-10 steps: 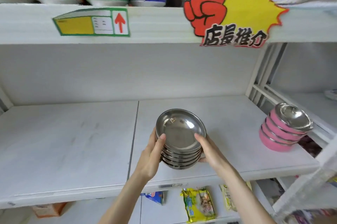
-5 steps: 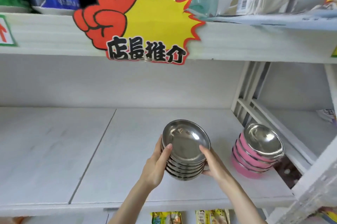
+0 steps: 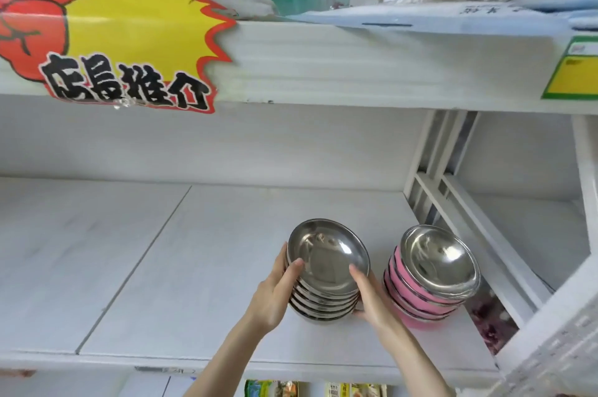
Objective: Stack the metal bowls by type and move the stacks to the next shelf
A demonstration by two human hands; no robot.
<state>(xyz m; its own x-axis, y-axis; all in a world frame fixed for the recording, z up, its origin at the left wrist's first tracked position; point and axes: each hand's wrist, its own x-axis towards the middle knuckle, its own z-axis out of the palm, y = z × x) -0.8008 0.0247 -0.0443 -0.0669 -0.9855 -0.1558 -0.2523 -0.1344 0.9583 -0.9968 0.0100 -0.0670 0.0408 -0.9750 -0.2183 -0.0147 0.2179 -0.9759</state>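
A stack of several plain steel bowls [image 3: 326, 270] is held between both hands just over the white shelf board [image 3: 181, 270]. My left hand [image 3: 275, 296] grips its left side, thumb hooked on the top rim. My right hand [image 3: 372, 298] grips the right side, thumb on the rim too. Whether the stack's bottom touches the board I cannot tell. Just to its right stands a stack of pink-sided steel bowls [image 3: 430, 280], resting on the same board and close to my right hand.
A white divider frame [image 3: 433, 170] separates this bay from the adjoining shelf [image 3: 530, 235] on the right. The upper shelf edge [image 3: 356, 63] carries a yellow and red promotional sign [image 3: 126, 34]; bottles and packages stand above. Snack packets [image 3: 275, 388] lie below.
Both hands have carried the steel stack rightward along the shelf toward the pink stack. The view has swung right and come closer.
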